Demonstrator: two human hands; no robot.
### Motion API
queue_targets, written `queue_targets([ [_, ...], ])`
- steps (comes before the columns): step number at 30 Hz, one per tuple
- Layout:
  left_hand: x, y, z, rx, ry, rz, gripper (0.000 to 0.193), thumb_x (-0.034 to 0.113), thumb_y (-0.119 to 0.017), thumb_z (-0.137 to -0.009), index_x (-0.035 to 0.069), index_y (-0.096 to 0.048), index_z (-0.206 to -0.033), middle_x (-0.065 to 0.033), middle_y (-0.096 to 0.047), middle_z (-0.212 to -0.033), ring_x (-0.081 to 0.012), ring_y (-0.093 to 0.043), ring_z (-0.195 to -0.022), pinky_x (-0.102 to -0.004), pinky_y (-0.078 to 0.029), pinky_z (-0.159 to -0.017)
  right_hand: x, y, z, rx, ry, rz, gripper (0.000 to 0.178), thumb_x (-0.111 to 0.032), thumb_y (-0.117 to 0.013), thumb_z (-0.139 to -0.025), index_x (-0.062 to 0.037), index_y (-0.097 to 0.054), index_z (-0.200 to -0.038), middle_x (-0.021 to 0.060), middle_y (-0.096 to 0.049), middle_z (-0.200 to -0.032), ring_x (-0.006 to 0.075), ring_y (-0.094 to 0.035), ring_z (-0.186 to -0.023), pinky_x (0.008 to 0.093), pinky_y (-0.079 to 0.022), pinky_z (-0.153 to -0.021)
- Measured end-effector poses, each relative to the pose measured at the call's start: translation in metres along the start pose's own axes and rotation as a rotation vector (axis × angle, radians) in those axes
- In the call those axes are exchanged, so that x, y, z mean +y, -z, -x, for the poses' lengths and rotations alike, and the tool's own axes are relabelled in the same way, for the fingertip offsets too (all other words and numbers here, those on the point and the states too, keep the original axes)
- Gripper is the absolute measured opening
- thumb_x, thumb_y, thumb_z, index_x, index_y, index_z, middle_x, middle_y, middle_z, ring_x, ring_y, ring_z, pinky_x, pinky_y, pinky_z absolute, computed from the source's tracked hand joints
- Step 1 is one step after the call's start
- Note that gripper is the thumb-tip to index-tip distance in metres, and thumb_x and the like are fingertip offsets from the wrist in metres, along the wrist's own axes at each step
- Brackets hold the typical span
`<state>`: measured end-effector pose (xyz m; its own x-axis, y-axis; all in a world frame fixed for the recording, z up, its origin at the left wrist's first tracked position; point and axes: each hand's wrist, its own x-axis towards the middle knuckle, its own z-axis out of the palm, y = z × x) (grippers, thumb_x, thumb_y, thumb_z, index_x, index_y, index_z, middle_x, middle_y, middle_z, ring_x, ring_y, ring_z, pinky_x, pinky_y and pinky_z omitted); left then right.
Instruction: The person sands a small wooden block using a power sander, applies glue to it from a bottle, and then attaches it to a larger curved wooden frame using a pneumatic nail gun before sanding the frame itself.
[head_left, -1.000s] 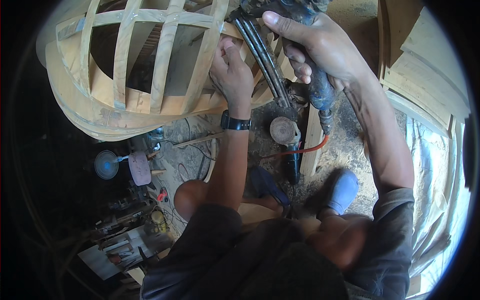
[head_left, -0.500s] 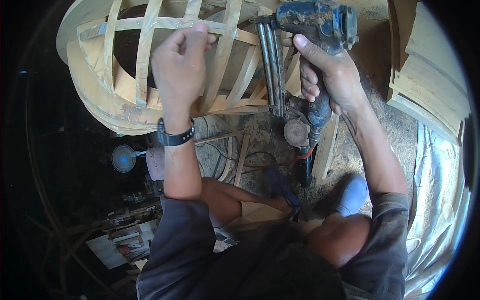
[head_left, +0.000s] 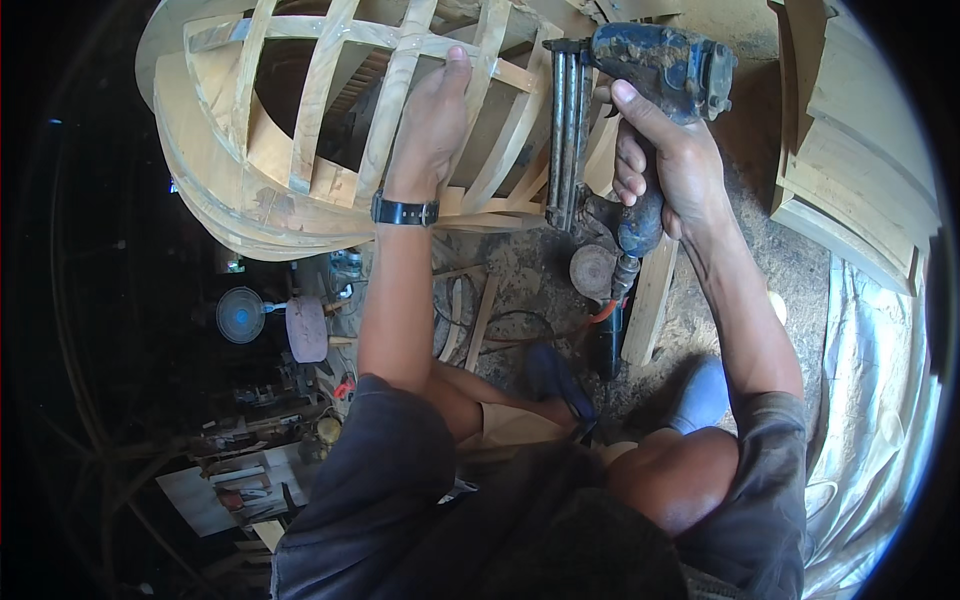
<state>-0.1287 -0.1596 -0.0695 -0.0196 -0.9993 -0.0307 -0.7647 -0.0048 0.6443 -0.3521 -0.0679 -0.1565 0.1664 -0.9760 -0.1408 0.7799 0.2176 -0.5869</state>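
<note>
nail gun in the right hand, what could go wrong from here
The left hand is bare and at the wooden frame, close to the nail gun, so a stray shot might injure it.
The orange hose hangs toward the floor near the left shoe and could snag or trip.

The wooden frame (head_left: 205, 190) is located ahead, left. The left hand (head_left: 432, 125) is positioned over its ribs (head_left: 394, 90). The nail gun (head_left: 645, 60) is in the right hand (head_left: 686, 165), right of the frame. The angle grinder (head_left: 609, 350) lies on the floor (head_left: 700, 315) below the nail gun; a wooden strip (head_left: 652, 300) lies right of the grinder.
</note>
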Motion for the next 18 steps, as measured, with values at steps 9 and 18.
queue_targets([
  [9,0.002,-0.004,0.007,0.052,-0.084,-0.076,0.059,0.049,-0.043,-0.109,-0.004,-0.066,-0.094,-0.0045,-0.06,-0.084,-0.0123,-0.05,-0.079,-0.0312,-0.044,-0.075,0.001,-0.006,0.001,0.015,0.027,0.103,0.038,-0.033,-0.065,-0.101,0.003,-0.064,-0.112,-0.0011,-0.042,-0.056,0.0094,-0.043,-0.042,0.0259,-0.039,-0.041],
  [18,0.01,-0.009,0.009,0.158,-0.072,-0.252,0.067,0.052,-0.042,-0.106,-0.007,-0.061,-0.081,-0.0183,-0.059,-0.07,-0.0286,-0.057,-0.071,-0.0451,-0.046,-0.074,0.001,-0.012,0.002,0.008,0.022,0.149,0.036,-0.034,-0.067,-0.1,0.001,-0.064,-0.107,-0.0006,-0.042,-0.055,0.0097,-0.043,-0.041,0.0266,-0.04,-0.04],
])
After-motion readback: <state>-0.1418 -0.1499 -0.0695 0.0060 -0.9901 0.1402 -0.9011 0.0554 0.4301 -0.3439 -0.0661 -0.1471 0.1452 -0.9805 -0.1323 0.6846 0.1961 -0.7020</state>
